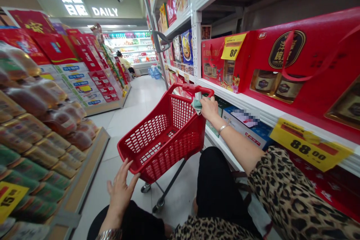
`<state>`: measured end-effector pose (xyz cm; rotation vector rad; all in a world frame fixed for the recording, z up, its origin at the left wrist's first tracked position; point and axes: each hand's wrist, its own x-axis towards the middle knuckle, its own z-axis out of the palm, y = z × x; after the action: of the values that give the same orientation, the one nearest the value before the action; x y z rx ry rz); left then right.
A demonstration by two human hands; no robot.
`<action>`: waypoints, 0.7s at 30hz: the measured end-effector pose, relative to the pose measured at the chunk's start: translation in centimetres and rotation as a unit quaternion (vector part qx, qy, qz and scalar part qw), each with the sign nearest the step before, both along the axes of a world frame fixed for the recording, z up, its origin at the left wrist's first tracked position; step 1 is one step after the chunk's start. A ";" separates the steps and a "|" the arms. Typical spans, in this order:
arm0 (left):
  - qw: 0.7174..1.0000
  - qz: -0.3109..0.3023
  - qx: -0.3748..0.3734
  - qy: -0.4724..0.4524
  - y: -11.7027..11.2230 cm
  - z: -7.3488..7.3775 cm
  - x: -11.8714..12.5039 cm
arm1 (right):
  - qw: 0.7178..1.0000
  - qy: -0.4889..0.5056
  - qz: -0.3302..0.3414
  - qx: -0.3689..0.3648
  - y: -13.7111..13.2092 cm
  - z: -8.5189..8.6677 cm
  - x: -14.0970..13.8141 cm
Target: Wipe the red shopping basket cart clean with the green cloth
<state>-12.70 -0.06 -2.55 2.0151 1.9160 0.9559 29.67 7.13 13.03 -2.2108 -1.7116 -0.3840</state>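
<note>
A red plastic shopping cart (161, 157) on wheels stands in the aisle in front of my knees, with nothing in its basket. At the cart's upper right rim, by the handle, my right hand (208, 108) is closed on a pale green and white cloth (197, 105). The cloth lies against the red rim. My left hand (122, 183) is at the near left corner of the basket, fingers spread. Its fingertips are at the rim; whether they press on it I cannot tell.
White shelving (198, 45) with red gift boxes (303, 56) and yellow price tags rises close on my right. Stacked drink bottles and cartons (81, 78) line the left. Farther down the aisle, a person (125, 62) is near the lit chiller, with blue water bottles (154, 72) on the floor.
</note>
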 end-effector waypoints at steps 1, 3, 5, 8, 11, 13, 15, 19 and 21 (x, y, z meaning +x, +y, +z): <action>1.000 0.000 0.001 0.004 0.0 -0.1 -0.1 | 1.000 0.001 0.003 0.000 -0.2 -0.1 -0.3; 1.000 -0.001 0.003 0.012 0.1 -0.3 -0.3 | 1.000 0.001 0.012 0.003 -0.6 -0.4 -1.0; 1.000 -0.004 0.005 0.018 0.2 -0.5 -0.5 | 1.000 -0.001 0.022 0.007 -1.1 -0.7 -1.7; 1.000 -0.009 0.011 0.027 0.2 -0.8 -0.7 | 0.999 -0.008 0.032 0.007 -1.8 -1.2 -2.8; 0.999 -0.009 0.016 0.028 0.2 -1.0 -0.6 | 0.998 -0.016 0.053 0.002 -2.3 -1.9 -3.9; 1.000 -0.009 0.017 0.025 0.2 -1.1 -0.5 | 0.997 -0.019 0.071 0.000 -2.5 -2.5 -4.6; 1.000 -0.009 0.019 0.021 0.2 -1.1 -0.4 | 0.996 -0.020 0.084 0.000 -2.6 -3.1 -5.2; 1.000 -0.006 0.016 0.020 0.2 -1.3 -0.2 | 0.996 -0.013 0.089 0.004 -3.0 -4.2 -6.4; 1.000 -0.005 0.017 0.020 0.1 -1.3 0.0 | 0.996 -0.007 0.088 0.004 -3.2 -4.5 -6.8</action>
<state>-12.68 0.05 -3.82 2.0746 1.9213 0.9600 22.83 3.91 8.50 -2.0346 -1.8915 -0.3629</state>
